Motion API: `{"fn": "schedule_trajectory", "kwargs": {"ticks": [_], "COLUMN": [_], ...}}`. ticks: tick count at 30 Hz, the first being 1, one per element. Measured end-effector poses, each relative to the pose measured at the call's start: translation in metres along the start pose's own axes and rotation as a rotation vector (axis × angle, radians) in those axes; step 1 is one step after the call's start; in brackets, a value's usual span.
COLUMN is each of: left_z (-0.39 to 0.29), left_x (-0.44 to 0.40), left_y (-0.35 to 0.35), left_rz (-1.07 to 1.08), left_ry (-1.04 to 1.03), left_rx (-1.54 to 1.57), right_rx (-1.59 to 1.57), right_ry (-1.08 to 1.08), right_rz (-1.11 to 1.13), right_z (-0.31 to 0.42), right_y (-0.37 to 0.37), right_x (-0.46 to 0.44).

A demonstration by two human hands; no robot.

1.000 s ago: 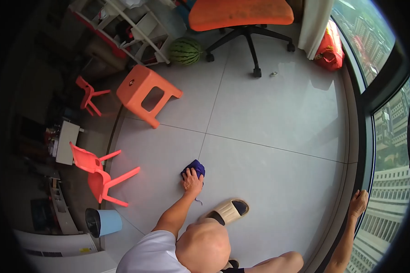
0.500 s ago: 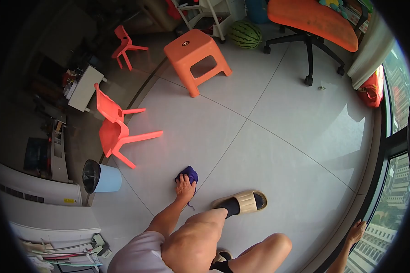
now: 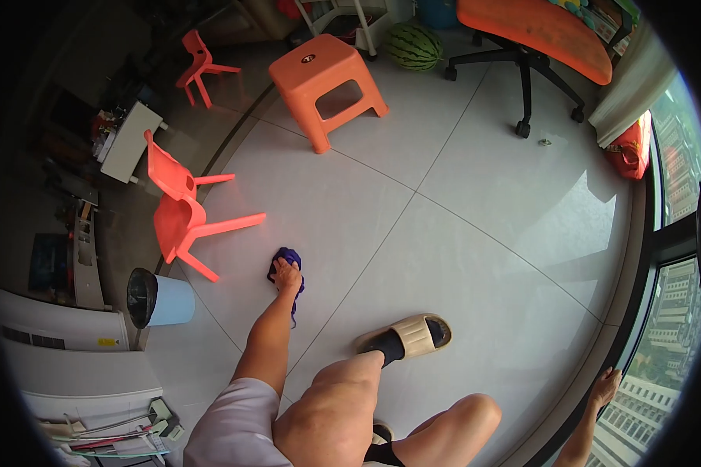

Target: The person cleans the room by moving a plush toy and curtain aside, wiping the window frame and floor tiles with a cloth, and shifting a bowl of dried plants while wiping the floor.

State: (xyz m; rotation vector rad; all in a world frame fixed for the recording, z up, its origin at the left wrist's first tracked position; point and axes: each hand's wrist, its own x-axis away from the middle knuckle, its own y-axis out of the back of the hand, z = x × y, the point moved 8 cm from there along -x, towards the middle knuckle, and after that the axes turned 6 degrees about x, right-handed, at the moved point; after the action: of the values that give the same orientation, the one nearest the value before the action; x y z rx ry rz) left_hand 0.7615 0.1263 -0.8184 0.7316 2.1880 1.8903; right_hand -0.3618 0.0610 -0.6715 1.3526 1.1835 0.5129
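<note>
My left hand (image 3: 287, 275) presses a bunched dark purple cloth (image 3: 290, 256) onto the grey tiled floor, fingers curled over it. A thin tail of the cloth trails toward me. Off to the right, my right hand (image 3: 606, 385) is closed on the dark window frame (image 3: 576, 412); its fingertips are partly hidden. A beige slipper (image 3: 417, 335) is on my foot, to the right of the cloth.
Left of the cloth are a pink-red child's chair (image 3: 181, 214) and a blue bin (image 3: 171, 300) with a black liner. Farther ahead are an orange stool (image 3: 319, 70), a watermelon (image 3: 413, 48), an orange wheeled chair (image 3: 537, 31) and a red bag (image 3: 629, 149).
My left hand has slid the purple cloth forward and left over the floor, nearer the child's chair. The view has turned. My right hand has stayed at the window frame.
</note>
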Motion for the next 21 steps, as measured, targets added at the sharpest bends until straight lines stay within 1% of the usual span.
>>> {"fn": "schedule_trajectory", "kwargs": {"ticks": [1, 4, 6, 8, 11, 14, 16, 18, 19, 21], "left_z": [-0.019, -0.086, -0.135, -0.189, -0.240, -0.264, -0.284, -0.292, -0.292, -0.279], "left_x": [-0.014, -0.035, -0.025, 0.034, 0.132, 0.233, 0.287, 0.314, 0.314, 0.307], "left_y": [-0.006, -0.026, -0.047, -0.037, -0.051, -0.075, -0.070, -0.074, -0.069, -0.066], "left_rz": [0.031, 0.125, 0.123, 0.192, 0.301, 0.404, 0.507, 0.601, 0.582, 0.620], "left_ry": [-0.041, -0.192, -0.374, -0.449, -0.754, -1.090, -1.231, -1.384, -1.402, -1.451], "left_rx": [0.013, 0.061, 0.037, 0.078, 0.010, 0.024, 0.030, -0.043, 0.001, -0.060], "right_rx": [0.032, 0.046, 0.039, 0.036, 0.021, 0.015, 0.021, 0.025, 0.021, 0.019], "right_ry": [-0.001, -0.044, -0.033, -0.027, -0.037, -0.032, -0.039, -0.030, -0.024, -0.036], "right_rz": [0.003, 0.113, 0.140, 0.144, 0.115, 0.119, 0.165, 0.127, 0.104, 0.113], "right_z": [0.000, -0.001, -0.006, -0.008, -0.002, -0.005, -0.003, -0.004, -0.001, 0.001], "right_y": [-0.002, -0.003, -0.007, -0.009, -0.008, -0.006, -0.004, -0.001, 0.000, 0.004], "right_x": [0.000, -0.001, -0.003, -0.004, -0.002, -0.002, -0.002, 0.001, -0.001, 0.000]}}
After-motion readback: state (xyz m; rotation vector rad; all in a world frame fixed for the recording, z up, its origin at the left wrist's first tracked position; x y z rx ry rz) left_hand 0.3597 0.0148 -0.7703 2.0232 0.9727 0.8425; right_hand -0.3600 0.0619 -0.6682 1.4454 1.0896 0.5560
